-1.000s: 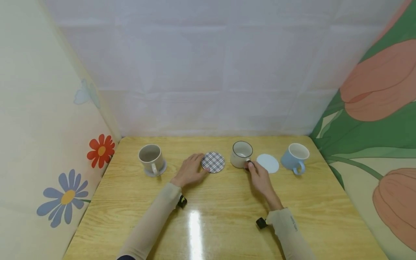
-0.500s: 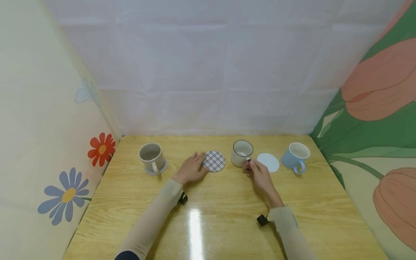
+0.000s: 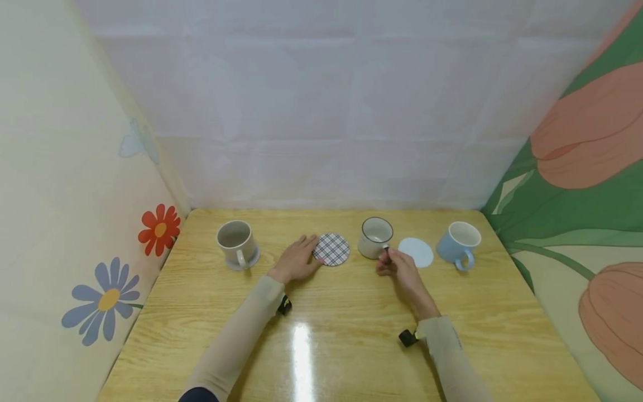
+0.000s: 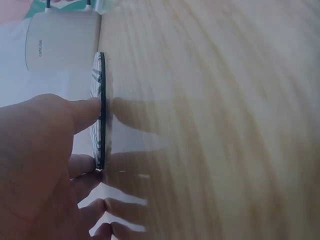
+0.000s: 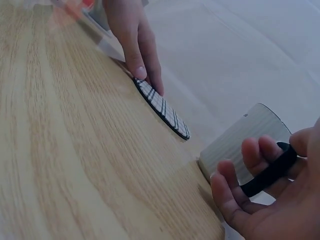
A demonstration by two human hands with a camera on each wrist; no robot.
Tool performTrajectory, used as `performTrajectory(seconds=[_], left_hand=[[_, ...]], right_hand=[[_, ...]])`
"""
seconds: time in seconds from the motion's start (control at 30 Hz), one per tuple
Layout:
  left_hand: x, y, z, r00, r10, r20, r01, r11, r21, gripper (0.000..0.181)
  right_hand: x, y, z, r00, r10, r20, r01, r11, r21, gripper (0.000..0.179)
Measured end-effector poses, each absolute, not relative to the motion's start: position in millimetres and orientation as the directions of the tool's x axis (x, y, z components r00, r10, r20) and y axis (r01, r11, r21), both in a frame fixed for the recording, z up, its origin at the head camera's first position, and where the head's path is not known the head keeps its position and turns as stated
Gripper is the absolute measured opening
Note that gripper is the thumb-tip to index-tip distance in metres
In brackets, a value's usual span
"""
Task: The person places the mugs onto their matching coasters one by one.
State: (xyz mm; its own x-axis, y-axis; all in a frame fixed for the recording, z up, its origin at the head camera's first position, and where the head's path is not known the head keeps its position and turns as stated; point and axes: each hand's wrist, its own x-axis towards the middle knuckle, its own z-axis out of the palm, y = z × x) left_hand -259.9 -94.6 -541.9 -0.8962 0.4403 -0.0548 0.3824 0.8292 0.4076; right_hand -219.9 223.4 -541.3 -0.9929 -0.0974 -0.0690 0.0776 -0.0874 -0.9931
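Between a plaid coaster (image 3: 332, 249) and a plain white coaster (image 3: 417, 253), toward the far edge of a yellow wood-grain table (image 3: 351, 312), holding a pale mug (image 3: 372, 241) by its handle (image 5: 270, 175) with the right hand (image 3: 407, 274). Short and straight-sided, off-white to light grey outside, with fine upright ribbing in the right wrist view. Trimmed with a thin dark line round the mouth, whitish within. Marked on the wall with small dark lettering, too blurred to read. Fitted with a near-black handle, turned toward the person and slightly to the right. Upright, with its base down at the tabletop; cannot tell whether slightly lifted. Curled round that handle with the right fingers, with the thumb near its upper end.

Just left of the mug, apart from it, touching the plaid coaster with the left hand (image 3: 296, 261). Round, thin and flat on the table, white-faced under crossing dark lines, edged in black. Resting thumb and forefinger at its left border, with the other left fingers apart and their tips down at the table.

Well to the left, with a taupe mug (image 3: 234, 242) upright on a greyish coaster (image 3: 254, 258). Beyond the white coaster to the right, with a light blue mug (image 3: 454, 245), pale inside, its blue handle toward the person. Covered to the wrists by beige sleeves (image 3: 241, 329), with a small black device (image 3: 407, 338) at the right one. Backed by a whitish cloth (image 3: 311, 111).
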Motion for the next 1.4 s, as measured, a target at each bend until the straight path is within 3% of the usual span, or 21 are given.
performTrajectory(seconds=[0.43, 0.9, 1.4], left_hand=[[-261, -94, -539, -0.898, 0.432, -0.079, 0.369, 0.841, 0.395, 0.073], [-263, -99, -548, -0.895, 0.440, -0.066, 0.366, 0.812, 0.455, 0.075], [-264, -105, -557, -0.884, 0.461, -0.075, 0.359, 0.775, 0.521, 0.075]], right_hand=[[-221, 218, -547, -0.998, -0.064, -0.020, 0.033, -0.221, -0.975, 0.038], [-218, 218, -541, -0.999, -0.036, 0.000, 0.008, -0.240, -0.971, 0.037], [-214, 221, -530, -0.993, -0.092, 0.068, -0.058, -0.112, -0.992, 0.039]])
